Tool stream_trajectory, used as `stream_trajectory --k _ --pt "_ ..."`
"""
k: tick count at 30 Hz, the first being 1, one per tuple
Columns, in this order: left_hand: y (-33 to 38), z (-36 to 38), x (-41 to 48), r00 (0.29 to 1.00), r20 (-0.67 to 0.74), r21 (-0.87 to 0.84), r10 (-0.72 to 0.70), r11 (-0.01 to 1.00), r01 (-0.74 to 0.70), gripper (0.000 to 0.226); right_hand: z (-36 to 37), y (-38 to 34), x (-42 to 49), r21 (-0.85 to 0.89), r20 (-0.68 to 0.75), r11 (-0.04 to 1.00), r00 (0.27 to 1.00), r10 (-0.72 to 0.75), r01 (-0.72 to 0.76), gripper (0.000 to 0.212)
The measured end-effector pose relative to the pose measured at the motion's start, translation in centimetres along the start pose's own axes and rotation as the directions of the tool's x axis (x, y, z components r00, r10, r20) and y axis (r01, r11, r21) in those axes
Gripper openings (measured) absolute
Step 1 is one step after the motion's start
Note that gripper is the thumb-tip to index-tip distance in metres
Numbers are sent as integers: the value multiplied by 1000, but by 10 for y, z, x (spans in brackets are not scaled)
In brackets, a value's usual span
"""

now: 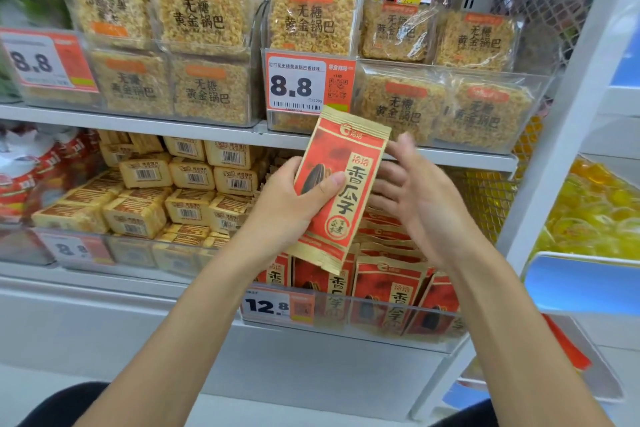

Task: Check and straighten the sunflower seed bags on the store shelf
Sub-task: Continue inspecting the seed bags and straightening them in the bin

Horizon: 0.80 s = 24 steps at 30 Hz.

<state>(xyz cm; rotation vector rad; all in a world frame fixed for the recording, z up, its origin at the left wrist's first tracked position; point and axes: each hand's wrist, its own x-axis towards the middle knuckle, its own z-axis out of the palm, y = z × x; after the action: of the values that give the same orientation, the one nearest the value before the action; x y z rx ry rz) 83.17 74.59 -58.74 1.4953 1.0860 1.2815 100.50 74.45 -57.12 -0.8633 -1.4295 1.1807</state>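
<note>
My left hand [294, 198] grips a red and tan sunflower seed bag [341, 184], lifted in front of the shelf and tilted to the right, its printed front facing me. The thumb lies across the picture of the seed. My right hand [412, 198] is spread with relaxed fingers just right of and behind the bag, holding nothing. Below both hands, several more sunflower seed bags [391, 291] stand in rows in a clear shelf bin [433, 333]. The bags at the bin's right end lean to the right.
A 12.8 price tag [277, 305] is clipped to the bin's front. Tan boxed snacks [180, 191] fill the bin to the left. Rice crisp packs [311, 21] and an 8.8 tag [308, 85] fill the shelf above. A white upright [568, 121] and yellow goods [595, 211] stand at right.
</note>
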Motion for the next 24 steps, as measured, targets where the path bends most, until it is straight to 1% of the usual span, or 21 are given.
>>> stream_trajectory --k 1,2,6,8,10,11,13,16,18,19,24 --pt "-1 2 0 999 -18 21 38 999 -38 28 0 0 -1 -77 13 996 999 -34 35 38" --pt "-1 4 -1 997 -24 24 67 998 -66 27 0 -1 -1 -127 6 990 998 -69 69 35" --pt "5 11 3 973 -74 92 219 973 -212 24 -6 -5 -3 -216 17 967 991 -133 134 34" --pt "7 11 6 967 -89 134 240 965 -227 25 -11 -11 -3 -248 -50 946 972 -229 210 29" --pt "4 9 11 968 -109 193 224 960 -201 26 -22 -17 -4 -309 -159 901 917 -365 304 26" --pt "2 8 13 971 -113 248 210 953 -177 26 -29 -20 -5 -334 -200 883 891 -409 330 26" --pt "-4 4 17 982 -78 412 173 902 -126 22 -42 -21 -7 -363 -234 864 864 -446 347 27" --pt "-13 -1 21 996 74 598 41 798 -77 21 -54 -16 -10 -390 -223 857 869 -442 336 29" --pt "-16 -1 23 986 157 662 -56 747 -63 22 -57 -11 -12 -384 -215 866 881 -421 320 27" --pt "-18 0 23 980 182 675 -81 735 -65 21 -58 -8 -13 -376 -212 871 886 -413 315 26" --pt "-21 6 28 976 205 674 -76 734 -84 18 -60 2 -14 -363 -215 883 895 -391 298 22"
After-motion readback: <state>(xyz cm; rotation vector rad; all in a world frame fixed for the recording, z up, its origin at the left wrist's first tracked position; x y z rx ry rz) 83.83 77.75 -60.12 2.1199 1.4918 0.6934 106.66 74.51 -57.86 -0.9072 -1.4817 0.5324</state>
